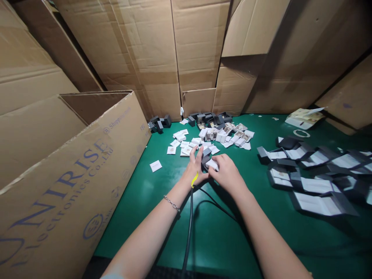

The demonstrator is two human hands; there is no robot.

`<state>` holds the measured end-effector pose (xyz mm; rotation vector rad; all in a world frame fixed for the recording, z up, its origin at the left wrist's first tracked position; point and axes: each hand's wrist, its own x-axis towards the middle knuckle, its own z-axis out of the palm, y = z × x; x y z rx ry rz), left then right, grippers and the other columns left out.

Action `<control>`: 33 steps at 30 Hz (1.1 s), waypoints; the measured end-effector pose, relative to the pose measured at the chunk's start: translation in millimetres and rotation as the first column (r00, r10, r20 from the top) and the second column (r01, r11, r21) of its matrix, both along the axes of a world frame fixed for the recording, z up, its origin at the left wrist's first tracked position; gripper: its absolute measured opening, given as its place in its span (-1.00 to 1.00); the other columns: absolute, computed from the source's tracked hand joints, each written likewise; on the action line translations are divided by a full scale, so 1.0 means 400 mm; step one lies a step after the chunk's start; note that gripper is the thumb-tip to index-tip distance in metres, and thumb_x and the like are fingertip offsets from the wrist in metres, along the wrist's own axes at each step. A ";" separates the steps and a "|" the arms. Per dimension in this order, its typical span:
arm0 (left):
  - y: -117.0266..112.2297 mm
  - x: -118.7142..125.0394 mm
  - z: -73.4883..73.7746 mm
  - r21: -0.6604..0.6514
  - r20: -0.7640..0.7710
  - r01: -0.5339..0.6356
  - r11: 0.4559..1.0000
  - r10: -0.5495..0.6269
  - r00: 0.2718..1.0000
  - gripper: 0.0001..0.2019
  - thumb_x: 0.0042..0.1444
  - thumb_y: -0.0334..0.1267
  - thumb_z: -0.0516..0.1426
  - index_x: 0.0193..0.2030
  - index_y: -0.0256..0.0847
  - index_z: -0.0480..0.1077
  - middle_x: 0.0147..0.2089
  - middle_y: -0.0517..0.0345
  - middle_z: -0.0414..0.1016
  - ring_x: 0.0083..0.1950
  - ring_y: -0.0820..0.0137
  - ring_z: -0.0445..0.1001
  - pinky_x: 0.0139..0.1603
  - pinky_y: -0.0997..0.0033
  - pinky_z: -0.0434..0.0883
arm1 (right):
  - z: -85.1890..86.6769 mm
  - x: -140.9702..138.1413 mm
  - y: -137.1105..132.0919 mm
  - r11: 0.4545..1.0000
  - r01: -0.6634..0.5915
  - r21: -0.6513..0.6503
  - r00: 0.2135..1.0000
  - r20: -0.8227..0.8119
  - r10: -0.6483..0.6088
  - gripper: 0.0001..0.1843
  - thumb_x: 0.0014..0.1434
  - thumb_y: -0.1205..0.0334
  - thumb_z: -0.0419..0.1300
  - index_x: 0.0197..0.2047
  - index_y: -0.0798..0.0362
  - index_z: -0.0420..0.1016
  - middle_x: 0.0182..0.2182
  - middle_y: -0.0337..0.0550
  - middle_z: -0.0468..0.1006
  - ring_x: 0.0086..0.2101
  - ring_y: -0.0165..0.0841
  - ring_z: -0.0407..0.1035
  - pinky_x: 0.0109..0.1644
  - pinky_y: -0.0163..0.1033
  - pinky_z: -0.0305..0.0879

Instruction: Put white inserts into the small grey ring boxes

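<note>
Both my hands meet over the green table (162, 217), a little in front of a heap of small white cards (186, 144). My left hand (194, 166) and my right hand (225, 170) together grip a small dark grey box (205, 155) with a white card (212, 164) pressed at its open side. The fingers of both hands are curled round it. A metal bracelet (171, 203) is on my left wrist. A black cable with a yellow tag (194, 179) runs under my left hand toward me.
A big open carton (72, 174) with blue print stands at the left. Cardboard sheets wall the back. Small grey boxes (159, 124) and more cards (232, 133) lie at the back. Flat dark sleeves with white inserts (314, 182) spread at the right. A tape ring (301, 133) lies beyond them.
</note>
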<state>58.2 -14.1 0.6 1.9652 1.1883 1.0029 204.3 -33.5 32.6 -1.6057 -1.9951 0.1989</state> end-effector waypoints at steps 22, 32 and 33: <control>0.003 0.002 -0.001 0.077 -0.112 -0.002 0.997 0.011 0.994 0.02 -0.19 -0.30 0.22 0.33 -0.02 -0.35 0.34 -0.14 -0.36 0.31 0.02 0.00 0.16 0.02 0.23 | -0.026 -0.029 0.018 0.992 0.039 -0.120 0.994 -0.096 -0.051 -0.62 -0.02 0.29 0.09 -0.09 0.14 0.43 -0.21 -0.02 0.41 -0.16 -0.24 0.33 -0.05 -0.21 0.25; 0.006 0.001 -0.008 0.100 -0.095 0.011 0.995 -0.002 0.995 0.02 -0.19 -0.34 0.21 0.33 -0.04 -0.34 0.33 -0.15 -0.36 0.32 0.03 -0.01 0.20 0.02 0.18 | -0.028 -0.029 0.014 0.994 0.013 -0.112 0.997 -0.075 -0.022 -0.63 0.00 0.27 0.08 -0.08 0.10 0.43 -0.20 -0.03 0.41 -0.16 -0.26 0.33 -0.04 -0.18 0.23; 0.006 0.001 -0.009 0.100 -0.096 0.013 0.995 -0.003 0.995 0.01 -0.19 -0.34 0.21 0.33 -0.04 -0.34 0.33 -0.15 -0.35 0.32 0.03 -0.01 0.20 0.02 0.18 | -0.027 -0.029 0.013 0.993 0.016 -0.116 0.997 -0.073 -0.024 -0.62 0.00 0.27 0.08 -0.08 0.10 0.42 -0.19 -0.03 0.42 -0.15 -0.26 0.33 -0.03 -0.18 0.22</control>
